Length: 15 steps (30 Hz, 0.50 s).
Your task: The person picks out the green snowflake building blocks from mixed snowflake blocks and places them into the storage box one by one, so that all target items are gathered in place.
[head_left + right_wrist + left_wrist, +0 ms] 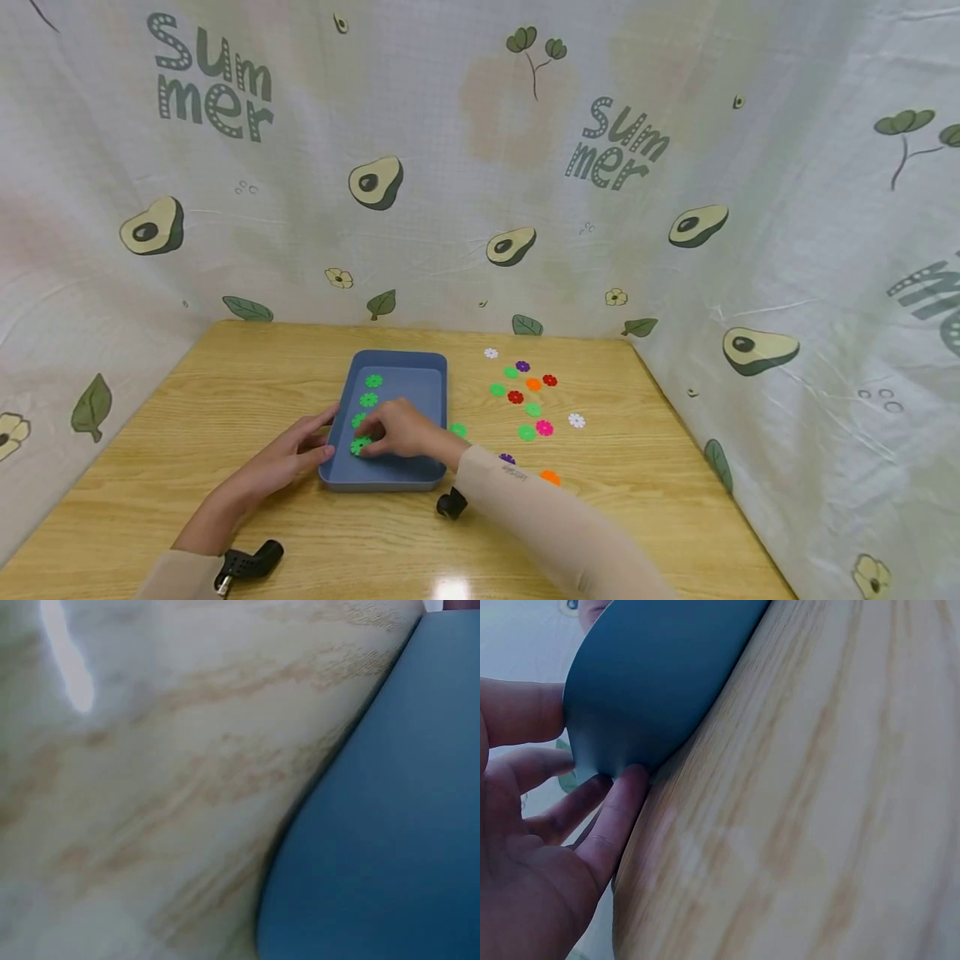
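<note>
A blue-grey tray (408, 477) lies on the table, holding a column of green flower-shaped discs along its left side. Over the tray's lower left, my right hand (401, 429) pinches the nearest green flower disc (360, 447) between thumb and fingers, low by the tray floor. My left hand (288, 454) rests against the tray's left side; its fairly straight fingers touch the outer wall (652, 682) in the left wrist view. From the right wrist only the tray's wall (390, 817) and the tabletop show; the right fingers are out of that view.
Right of the tray, loose flower discs lie scattered: several green ones (527, 432), orange (533, 384), red (515, 397), purple (522, 366), pink (544, 427) and white (576, 421). A printed cloth (450, 275) hangs behind and beside the wooden table (247, 375).
</note>
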{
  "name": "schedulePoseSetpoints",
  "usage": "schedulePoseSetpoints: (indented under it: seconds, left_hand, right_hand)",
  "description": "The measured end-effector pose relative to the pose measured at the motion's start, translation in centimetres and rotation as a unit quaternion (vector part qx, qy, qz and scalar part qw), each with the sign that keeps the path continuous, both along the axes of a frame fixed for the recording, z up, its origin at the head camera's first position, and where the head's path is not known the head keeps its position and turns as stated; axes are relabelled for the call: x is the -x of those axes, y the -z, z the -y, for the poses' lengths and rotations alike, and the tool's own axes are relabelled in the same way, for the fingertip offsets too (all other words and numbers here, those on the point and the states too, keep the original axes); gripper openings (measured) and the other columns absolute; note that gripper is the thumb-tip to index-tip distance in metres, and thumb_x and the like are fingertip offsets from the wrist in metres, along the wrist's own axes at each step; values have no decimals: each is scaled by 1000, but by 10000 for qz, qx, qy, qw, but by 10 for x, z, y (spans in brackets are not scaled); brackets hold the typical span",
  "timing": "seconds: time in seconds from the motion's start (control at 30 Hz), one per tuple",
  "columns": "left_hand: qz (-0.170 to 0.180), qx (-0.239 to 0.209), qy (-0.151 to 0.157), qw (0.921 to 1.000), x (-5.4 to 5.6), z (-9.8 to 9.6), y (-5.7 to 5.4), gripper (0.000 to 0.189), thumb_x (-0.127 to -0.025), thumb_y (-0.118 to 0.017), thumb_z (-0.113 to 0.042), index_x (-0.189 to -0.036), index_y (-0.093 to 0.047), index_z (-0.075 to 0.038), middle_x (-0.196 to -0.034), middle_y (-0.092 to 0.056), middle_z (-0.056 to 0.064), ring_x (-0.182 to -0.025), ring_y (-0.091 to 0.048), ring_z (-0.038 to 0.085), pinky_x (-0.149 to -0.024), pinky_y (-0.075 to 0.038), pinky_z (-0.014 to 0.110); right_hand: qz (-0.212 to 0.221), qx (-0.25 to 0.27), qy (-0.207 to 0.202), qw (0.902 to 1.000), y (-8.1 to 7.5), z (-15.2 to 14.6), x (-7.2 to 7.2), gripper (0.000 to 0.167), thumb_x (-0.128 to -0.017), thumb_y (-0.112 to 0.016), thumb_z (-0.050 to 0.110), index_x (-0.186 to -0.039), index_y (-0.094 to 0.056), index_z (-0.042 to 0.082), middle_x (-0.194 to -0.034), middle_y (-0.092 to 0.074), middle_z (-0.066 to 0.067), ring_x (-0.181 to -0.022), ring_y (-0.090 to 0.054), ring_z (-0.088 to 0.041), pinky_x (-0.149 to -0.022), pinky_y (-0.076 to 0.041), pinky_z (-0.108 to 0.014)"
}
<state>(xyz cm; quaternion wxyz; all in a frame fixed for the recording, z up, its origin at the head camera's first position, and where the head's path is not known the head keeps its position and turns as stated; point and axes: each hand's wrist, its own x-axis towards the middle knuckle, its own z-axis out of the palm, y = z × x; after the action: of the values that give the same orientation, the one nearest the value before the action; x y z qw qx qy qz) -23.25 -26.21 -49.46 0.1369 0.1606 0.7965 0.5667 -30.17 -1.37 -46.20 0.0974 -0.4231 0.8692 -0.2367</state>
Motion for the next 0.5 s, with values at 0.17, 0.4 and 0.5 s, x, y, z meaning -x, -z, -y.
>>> schedulePoseSetpoints:
  seconds: [0.17,0.4,0.5]
  left_hand:
    - [-6,81,5,10000,0,0,0,76,-110,-61,-24,-172,-18,-17,-172,-17,27,-147,-39,55,-102,-46,28]
    - [1,102,0,9999,1,0,1,76,-110,-61,-25,-172,-18,-17,-171,-18,27,-147,-39,55,-102,-47,29]
    - [29,65,9,10000,1,0,0,76,-110,-61,-24,-172,-18,-17,-171,-18,27,-147,-38,55,-97,-46,20]
  right_hand:
    - [-140,-42,-12,9999,5,2,5,25,-93,-86,22,-117,-83,12,-106,-81,6,-87,-69,5,-76,-49,-8]
    - [-114,-15,-79,9999,8,4,10,24,-94,-85,23,-116,-84,13,-102,-81,7,-88,-68,3,-77,-48,-8]
    - [-103,-48,-96,9999,8,5,11,24,-94,-85,23,-117,-84,13,-101,-80,7,-89,-66,3,-77,-47,-8]
